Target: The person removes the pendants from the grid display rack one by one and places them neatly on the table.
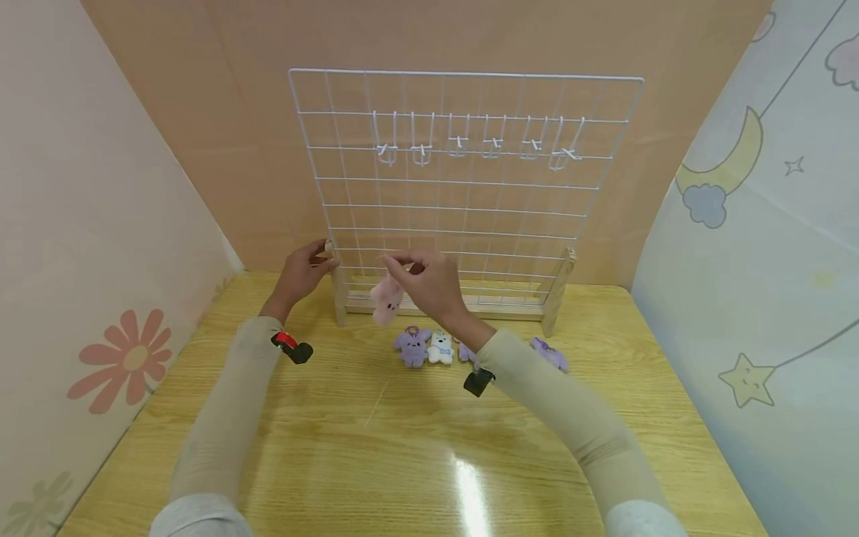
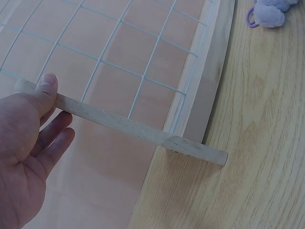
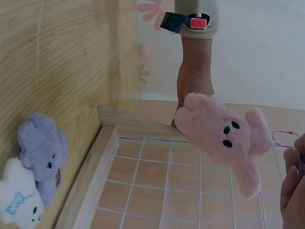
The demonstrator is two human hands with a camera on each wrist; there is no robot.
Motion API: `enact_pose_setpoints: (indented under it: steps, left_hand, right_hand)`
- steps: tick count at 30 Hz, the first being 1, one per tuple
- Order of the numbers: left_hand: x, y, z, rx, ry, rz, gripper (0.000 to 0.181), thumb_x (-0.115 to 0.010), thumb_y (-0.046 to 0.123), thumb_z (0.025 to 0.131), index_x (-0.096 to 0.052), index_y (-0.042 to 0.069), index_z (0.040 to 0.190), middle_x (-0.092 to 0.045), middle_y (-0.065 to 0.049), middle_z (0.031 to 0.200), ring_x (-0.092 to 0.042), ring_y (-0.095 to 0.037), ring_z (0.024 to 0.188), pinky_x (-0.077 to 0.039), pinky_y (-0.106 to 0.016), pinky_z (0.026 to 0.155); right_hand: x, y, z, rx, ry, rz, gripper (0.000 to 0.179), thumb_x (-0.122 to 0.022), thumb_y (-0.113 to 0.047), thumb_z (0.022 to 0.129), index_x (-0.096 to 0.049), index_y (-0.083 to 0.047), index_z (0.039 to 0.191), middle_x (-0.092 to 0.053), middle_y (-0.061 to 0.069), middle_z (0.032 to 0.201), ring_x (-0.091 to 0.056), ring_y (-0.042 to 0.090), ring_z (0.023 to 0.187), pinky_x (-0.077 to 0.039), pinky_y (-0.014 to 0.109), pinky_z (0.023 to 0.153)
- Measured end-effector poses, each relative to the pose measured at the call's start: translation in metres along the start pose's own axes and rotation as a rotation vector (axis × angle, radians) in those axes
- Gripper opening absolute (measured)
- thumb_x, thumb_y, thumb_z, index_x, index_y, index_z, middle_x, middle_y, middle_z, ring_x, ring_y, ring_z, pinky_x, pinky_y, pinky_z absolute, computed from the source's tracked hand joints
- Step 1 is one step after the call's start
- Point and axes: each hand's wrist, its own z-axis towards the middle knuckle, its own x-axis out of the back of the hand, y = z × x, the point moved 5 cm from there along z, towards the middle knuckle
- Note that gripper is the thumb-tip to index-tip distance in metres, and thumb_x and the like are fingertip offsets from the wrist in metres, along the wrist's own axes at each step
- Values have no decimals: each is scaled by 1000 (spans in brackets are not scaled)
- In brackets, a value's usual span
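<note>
In the head view my right hand [image 1: 432, 287] pinches a pink plush keychain [image 1: 387, 300] by its chain, in front of the rack's lower left. The right wrist view shows the pink bead chain [image 3: 285, 131] running from the plush's head to my fingertips, with two long ears and a small dark-eyed face. My left hand [image 1: 300, 274] holds the upper end of the rack's left wooden post [image 2: 133, 129], thumb on one side and fingers on the other. That post supports a white wire grid rack [image 1: 463, 184].
Several white hooks [image 1: 422, 152] hang in a row high on the grid. On the wooden table [image 1: 322, 447] before the rack lie a purple plush [image 1: 412, 347], a white plush with a blue bow [image 1: 441, 348] and another purple plush [image 1: 549, 354]. My right forearm partly covers one more purple plush.
</note>
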Motion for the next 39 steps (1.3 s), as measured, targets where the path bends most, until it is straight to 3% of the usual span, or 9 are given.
enact_pose_setpoints:
  steps: [5,13,23,39]
  left_hand:
    - [-1,0,0,2,-3,-3,63,-61,26,105,-36,3,158,-45,-25,154,-57,-43,129,-51,-57,102]
    - [0,0,-1,6,-2,-5,65,-62,26,105,-35,2,158,-45,-26,154,-56,-44,130,-50,-58,103]
    - [0,0,0,5,0,-9,65,-62,29,105,-36,3,158,-46,-25,154,-57,-44,129,-50,-58,102]
    - [0,1,-1,9,4,-8,66,-63,29,104,-36,1,158,-45,-27,153,-56,-44,130,-50,-59,103]
  right_hand:
    - [-3,8,-11,17,-13,2,17,-72,-19,98,-83,-5,99,-77,4,76,-35,7,35,-26,22,35]
    - [-12,20,-32,-29,-33,7,16,-73,-17,97,-83,-4,98,-78,4,79,-56,7,43,-40,19,38]
    - [-25,32,-57,-114,-85,-10,17,-73,-21,98,-83,-7,99,-79,3,86,-62,5,54,-52,23,47]
    - [-41,44,-79,-139,-127,-51,18,-73,-24,98,-83,-10,102,-79,3,89,-61,2,53,-49,22,44]
